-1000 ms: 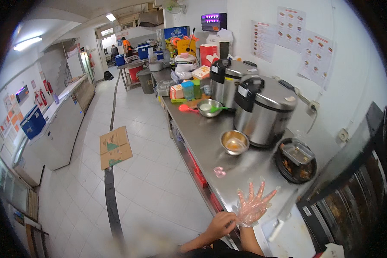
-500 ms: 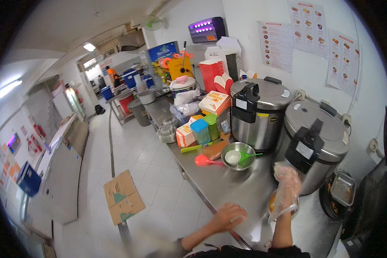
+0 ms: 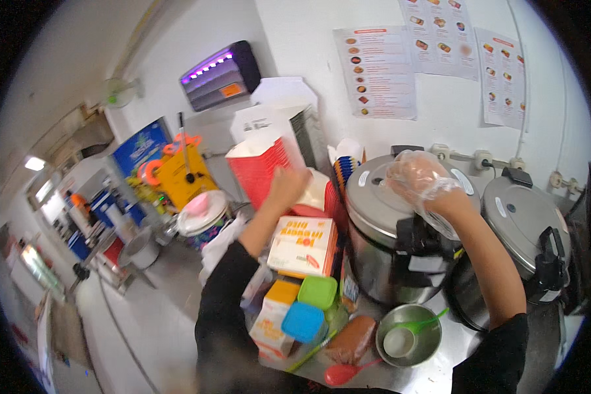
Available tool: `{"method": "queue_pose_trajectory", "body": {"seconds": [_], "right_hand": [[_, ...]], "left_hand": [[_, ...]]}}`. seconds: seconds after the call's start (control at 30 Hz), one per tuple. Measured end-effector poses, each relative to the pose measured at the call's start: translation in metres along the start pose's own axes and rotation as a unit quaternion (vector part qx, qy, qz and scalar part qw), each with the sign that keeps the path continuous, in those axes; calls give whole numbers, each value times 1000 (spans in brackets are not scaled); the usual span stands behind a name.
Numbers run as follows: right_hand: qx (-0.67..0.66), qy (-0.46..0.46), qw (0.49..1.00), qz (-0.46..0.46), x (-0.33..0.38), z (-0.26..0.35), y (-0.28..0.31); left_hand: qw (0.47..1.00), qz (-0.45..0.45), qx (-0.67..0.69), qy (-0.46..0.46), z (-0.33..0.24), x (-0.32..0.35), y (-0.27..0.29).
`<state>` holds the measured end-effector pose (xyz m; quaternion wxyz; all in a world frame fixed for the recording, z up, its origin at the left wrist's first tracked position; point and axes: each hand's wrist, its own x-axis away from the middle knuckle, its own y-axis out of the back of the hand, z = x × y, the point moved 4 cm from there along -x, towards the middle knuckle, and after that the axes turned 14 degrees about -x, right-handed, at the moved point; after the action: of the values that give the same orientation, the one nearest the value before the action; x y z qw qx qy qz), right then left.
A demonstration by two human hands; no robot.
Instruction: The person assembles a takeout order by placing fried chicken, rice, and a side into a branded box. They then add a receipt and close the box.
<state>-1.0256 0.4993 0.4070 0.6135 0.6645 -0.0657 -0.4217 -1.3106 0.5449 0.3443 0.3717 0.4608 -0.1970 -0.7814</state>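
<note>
cooker [image 3: 372,220] and box [image 3: 302,244] beside red cartons [image 3: 256,167]

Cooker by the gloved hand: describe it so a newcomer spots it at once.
Find the metal counter along the white wall. The cooker is the left of two, just behind the bowl with the green utensil. Unlike its neighbour, it has the gloved right hand over its lid.

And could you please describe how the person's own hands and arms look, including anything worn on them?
The right hand wears a thin, clear plastic glove, wrinkled and loose at the wrist. The left hand is blurred, but no glove shows on it. Both arms have plain black sleeves that leave the wrists bare; no watch or bracelet is visible.
</note>
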Motion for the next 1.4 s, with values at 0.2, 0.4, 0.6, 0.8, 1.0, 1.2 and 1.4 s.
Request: {"method": "queue_pose_trajectory", "body": {"seconds": [0.2,0.4,0.6,0.8,1.0,1.2,1.4], "right_hand": [[143,-50,968,200,-117,-20,-57],[93,-46,981,161,-235,-38,-132],[-10,47,999,10,-343,-12,-197],[30,31,998,-42,-395,-36,-259],[-31,66,995,-63,-383,-27,-279],[-672,-31,666,-322,-344,-47,-202],[-805,-102,424,-402,-194,48,-83]], "left_hand": [[972,-83,-190,107,110,-168,-67],[971,140,-156,115,137,-238,-126],[935,322,-49,138,170,-254,-172],[968,204,-75,127,140,-242,-153],[952,-141,-215,165,164,-228,-96],[970,-217,-27,109,143,-217,29],[954,-292,50,-52,38,-65,88]]}}
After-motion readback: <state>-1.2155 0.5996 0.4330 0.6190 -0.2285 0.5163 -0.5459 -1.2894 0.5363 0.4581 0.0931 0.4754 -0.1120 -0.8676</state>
